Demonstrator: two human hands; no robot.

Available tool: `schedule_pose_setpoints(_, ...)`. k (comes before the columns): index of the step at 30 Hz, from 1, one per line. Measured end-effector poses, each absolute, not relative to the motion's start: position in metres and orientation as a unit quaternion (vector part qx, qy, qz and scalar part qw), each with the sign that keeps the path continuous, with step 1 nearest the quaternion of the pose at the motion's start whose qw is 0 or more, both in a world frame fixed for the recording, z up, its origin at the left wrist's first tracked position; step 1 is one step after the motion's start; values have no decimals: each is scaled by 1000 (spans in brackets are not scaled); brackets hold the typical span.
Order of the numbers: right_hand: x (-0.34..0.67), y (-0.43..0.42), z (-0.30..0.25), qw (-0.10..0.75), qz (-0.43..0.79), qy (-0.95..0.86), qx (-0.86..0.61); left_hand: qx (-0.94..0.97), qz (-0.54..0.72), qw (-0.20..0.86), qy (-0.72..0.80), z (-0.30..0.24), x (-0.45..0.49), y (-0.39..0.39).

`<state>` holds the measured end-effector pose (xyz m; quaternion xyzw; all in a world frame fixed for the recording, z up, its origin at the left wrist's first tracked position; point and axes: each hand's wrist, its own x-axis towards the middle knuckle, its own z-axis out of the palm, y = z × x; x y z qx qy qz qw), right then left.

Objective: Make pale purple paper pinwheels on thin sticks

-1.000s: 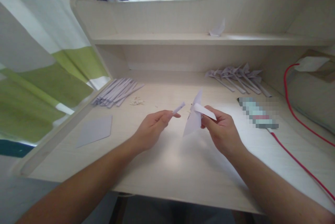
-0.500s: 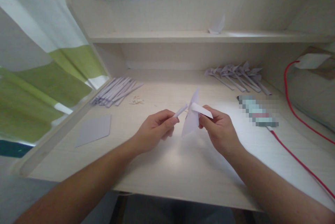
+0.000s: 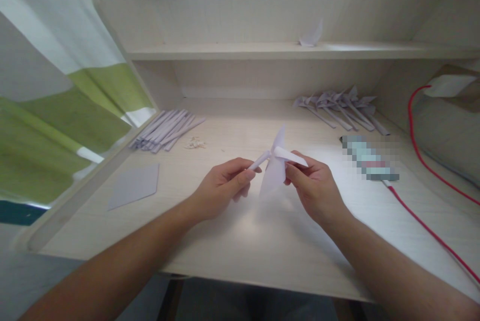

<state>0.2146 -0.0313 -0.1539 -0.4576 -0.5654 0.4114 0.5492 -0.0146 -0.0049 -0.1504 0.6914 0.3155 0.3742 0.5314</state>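
Observation:
My left hand (image 3: 228,181) is closed round a rolled white paper stick (image 3: 259,161), whose far end points up and to the right. That end meets the back of a white paper pinwheel (image 3: 275,173) near its centre. Thumb and fingers of my right hand (image 3: 313,181) pinch one blade of the pinwheel at its right side. Both hands hover over the middle of the desk. Where exactly the stick and the pinwheel join is too small to make out.
Paper sticks (image 3: 165,131) lie piled at the back left, beside small pale bits (image 3: 195,143). A paper sheet (image 3: 135,186) rests nearer. Finished pinwheels (image 3: 341,106) lie back right, behind a phone (image 3: 369,158) with a red cable (image 3: 427,228). Folded paper (image 3: 311,36) stands on the shelf (image 3: 225,54).
The stick's tip and the pinwheel's centre have come together, closing the small gap between them. The pinwheel has turned slightly. Both hands hold their grip.

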Motion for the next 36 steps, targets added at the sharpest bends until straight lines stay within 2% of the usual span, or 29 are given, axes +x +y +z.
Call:
schedule_pose_setpoints(18,214,-33,-152,532,408,-586,-455,749,361,433,349,-142,-13,-8)
schedule_pose_setpoints(25,209,-34,-150,531,403,-591,-455,742,431,385,339,-149,-14,-10)
schedule_pose_setpoints(32,201,-42,-139,521,385,-630,-428,745,509,267,339,-143,-12,-14)
schedule_pose_setpoints(36,200,-44,-142,521,396,-628,-420,740,526,271,320,-140,-12,-17)
